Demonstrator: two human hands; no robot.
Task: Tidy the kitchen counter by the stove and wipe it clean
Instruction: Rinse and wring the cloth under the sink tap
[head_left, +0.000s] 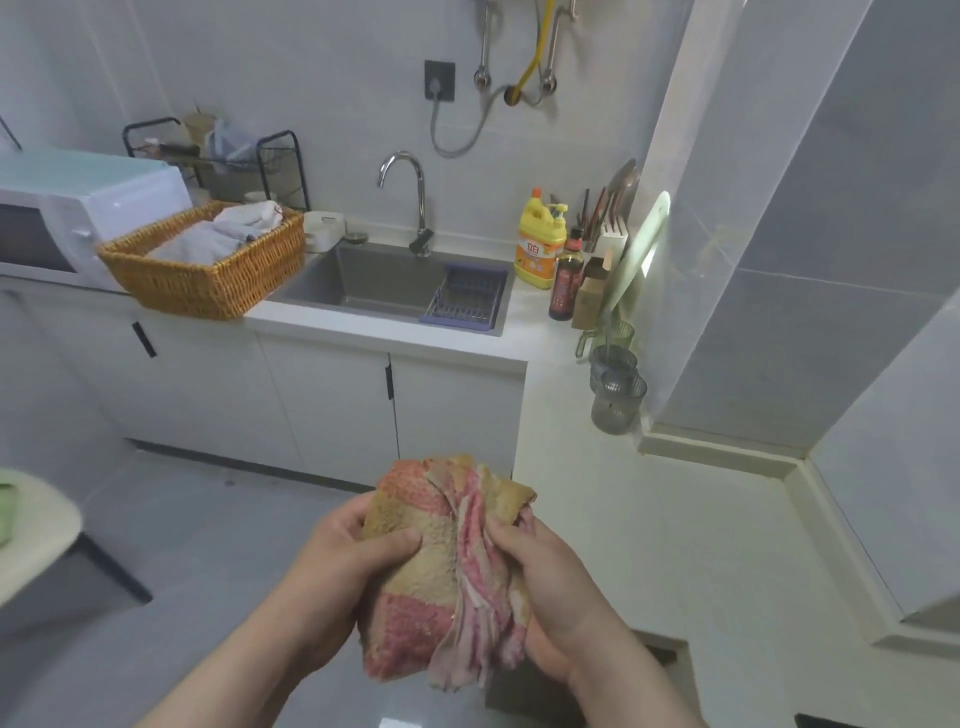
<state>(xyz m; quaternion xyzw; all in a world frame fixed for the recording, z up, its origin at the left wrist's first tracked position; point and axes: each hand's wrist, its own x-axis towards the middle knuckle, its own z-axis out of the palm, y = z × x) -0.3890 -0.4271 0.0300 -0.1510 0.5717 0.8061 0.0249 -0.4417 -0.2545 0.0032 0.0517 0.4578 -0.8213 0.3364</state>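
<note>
A crumpled pink and tan cloth (436, 561) hangs in mid-air above the floor, in front of me. My left hand (337, 561) grips its left side, thumb on top. My right hand (550, 582) clutches the bunched right side. The white counter (571, 467) runs along the right, beside the cloth. The stove is not in view.
A steel sink (363, 283) with a tap (410, 197) and a purple rack (467, 301) sits ahead. A wicker basket (208, 286) of towels and a microwave (67, 218) stand left. Yellow detergent (537, 244), a dark bottle (566, 280), a knife block (610, 239) and glass cups (615, 389) line the right counter.
</note>
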